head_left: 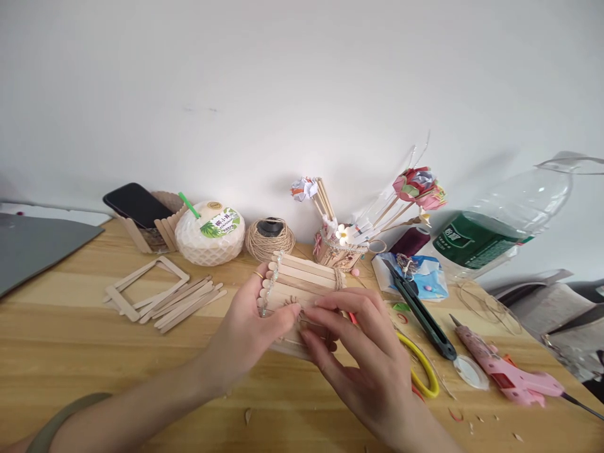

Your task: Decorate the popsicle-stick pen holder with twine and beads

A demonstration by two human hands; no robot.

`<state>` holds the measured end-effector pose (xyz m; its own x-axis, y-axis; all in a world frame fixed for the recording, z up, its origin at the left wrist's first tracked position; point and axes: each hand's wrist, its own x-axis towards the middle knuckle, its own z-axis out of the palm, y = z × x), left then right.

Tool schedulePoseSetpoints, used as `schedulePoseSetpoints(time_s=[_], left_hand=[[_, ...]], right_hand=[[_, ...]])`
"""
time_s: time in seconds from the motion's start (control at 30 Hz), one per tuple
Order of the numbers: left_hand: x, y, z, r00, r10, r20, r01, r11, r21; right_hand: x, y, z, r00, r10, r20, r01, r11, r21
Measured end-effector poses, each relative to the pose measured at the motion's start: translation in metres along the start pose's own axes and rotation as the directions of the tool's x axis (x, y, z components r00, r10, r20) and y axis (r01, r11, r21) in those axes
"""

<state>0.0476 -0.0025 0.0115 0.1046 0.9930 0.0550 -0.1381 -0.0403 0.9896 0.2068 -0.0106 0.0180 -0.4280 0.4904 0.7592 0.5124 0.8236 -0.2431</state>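
A panel of craft sticks (306, 275) laid side by side is held up over the table, tilted. Silvery trim runs down its left edge, and twine is wrapped near its right edge. My left hand (252, 321) grips the panel's left side, thumb across the front and fingers behind. At the panel's middle, thin brown twine (291, 303) lies by my thumb tip. My right hand (361, 346) is closed, thumb and fingertips pinched at this twine against the panel's face. The fingertips partly hide the twine's shape.
Loose craft sticks (189, 305) and a stick frame (146, 289) lie left. Behind stand a wrapped coconut (210, 242), a twine ball (270, 242) and a decorated pot (337, 255). Yellow-handled scissors (427, 371), a box cutter (422, 314) and a pink glue gun (509, 371) lie right.
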Motion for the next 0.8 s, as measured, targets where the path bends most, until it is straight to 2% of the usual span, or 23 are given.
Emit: schedulePoseSetpoints(time_s=[0.23,0.43,0.57,0.8], left_hand=[[0.0,0.001,0.0,1.0,0.01,0.002,-0.01,1.0,0.0],[-0.006,0.002,-0.002,0.993,-0.114,-0.032,0.114,0.993,-0.025],[-0.009,0.004,0.0,0.989,-0.131,-0.063,0.127,0.99,-0.064],[-0.012,0.002,0.0,0.992,-0.128,-0.019,0.126,0.989,-0.073]], right_hand=[[0.002,-0.001,0.0,1.0,0.026,0.011,-0.027,0.999,0.034],[0.002,0.0,-0.001,0.997,0.08,-0.017,-0.079,0.996,0.029],[0.003,-0.001,-0.001,0.998,0.062,-0.004,-0.062,0.998,0.022],[0.007,-0.003,-0.003,0.999,0.007,-0.036,-0.008,1.0,-0.02]])
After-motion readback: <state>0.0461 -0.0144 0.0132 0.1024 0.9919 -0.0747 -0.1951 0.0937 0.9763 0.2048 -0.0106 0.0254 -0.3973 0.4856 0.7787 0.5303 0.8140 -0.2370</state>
